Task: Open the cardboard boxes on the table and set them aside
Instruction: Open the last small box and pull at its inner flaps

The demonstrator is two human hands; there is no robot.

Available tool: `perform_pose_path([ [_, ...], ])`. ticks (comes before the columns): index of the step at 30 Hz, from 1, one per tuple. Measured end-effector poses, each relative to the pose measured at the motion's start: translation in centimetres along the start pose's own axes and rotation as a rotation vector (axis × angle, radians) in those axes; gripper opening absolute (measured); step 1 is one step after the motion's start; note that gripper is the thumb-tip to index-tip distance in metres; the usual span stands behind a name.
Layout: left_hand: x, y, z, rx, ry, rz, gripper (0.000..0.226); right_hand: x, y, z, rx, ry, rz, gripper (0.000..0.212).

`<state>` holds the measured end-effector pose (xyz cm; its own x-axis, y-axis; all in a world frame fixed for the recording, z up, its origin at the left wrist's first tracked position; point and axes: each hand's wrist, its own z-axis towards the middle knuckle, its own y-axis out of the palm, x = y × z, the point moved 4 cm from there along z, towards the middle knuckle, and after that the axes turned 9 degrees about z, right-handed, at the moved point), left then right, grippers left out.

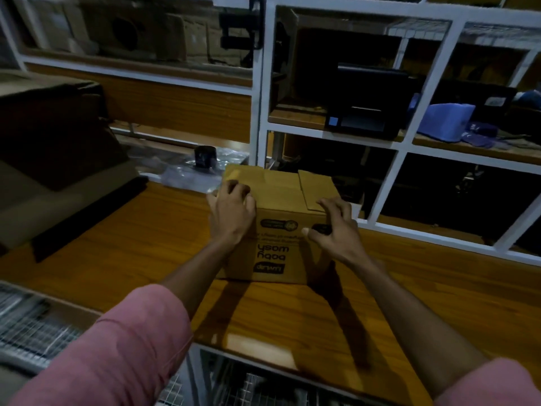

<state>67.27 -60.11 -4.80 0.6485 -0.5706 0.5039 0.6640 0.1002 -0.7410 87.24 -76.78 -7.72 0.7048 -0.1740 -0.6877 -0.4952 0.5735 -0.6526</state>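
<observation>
A brown cardboard box (281, 206) with upside-down black print on its near face stands on the wooden table (123, 247), its top flaps lying closed. My left hand (231, 213) grips the box's top left near corner, fingers curled over the top edge. My right hand (333, 227) holds the top right near corner, fingers bent over the edge and thumb pressed on the front face.
A black cylinder (205, 158) on clear plastic wrap sits behind the box to the left. Large dark boxes (49, 159) fill the table's left side. White-framed shelving (409, 83) with a black printer (366, 112) rises right behind the box. Wire mesh lies below the table's near edge.
</observation>
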Motion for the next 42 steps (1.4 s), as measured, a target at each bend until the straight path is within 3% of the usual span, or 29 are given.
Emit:
perform_pose_path([
  [5,-6.2,-4.9,3.3,0.089,0.005,0.113,0.029,-5.0,5.6,1.5,-0.001,-0.085,-0.076,0.072],
  [10,-16.6,-7.0,6.4,0.05,-0.055,0.191,0.05,-11.7,12.6,4.2,0.041,-0.117,-0.188,0.069],
  [15,-23.3,-8.4,10.5,-0.009,-0.027,0.158,0.042,-16.6,19.0,7.2,0.109,-0.078,-0.323,0.068],
  [17,-24.8,-9.0,13.3,-0.065,0.07,0.202,0.042,-17.6,20.9,8.5,0.151,-0.033,-0.357,0.074],
  [20,-26.2,-9.5,16.4,-0.107,0.232,0.309,0.043,-19.1,22.8,9.1,0.236,0.038,-0.381,0.085],
  [27,-26.6,-10.3,19.8,-0.264,0.368,0.357,0.054,-22.5,24.2,8.2,0.254,0.209,-0.368,0.082],
  [32,-26.9,-11.5,19.5,-0.375,0.364,0.418,0.048,-24.1,24.8,6.5,0.216,0.323,-0.372,0.086],
  [42,-29.2,-14.9,16.8,-0.434,0.434,0.401,0.046,-28.5,27.0,2.5,0.17,0.436,-0.298,0.082],
])
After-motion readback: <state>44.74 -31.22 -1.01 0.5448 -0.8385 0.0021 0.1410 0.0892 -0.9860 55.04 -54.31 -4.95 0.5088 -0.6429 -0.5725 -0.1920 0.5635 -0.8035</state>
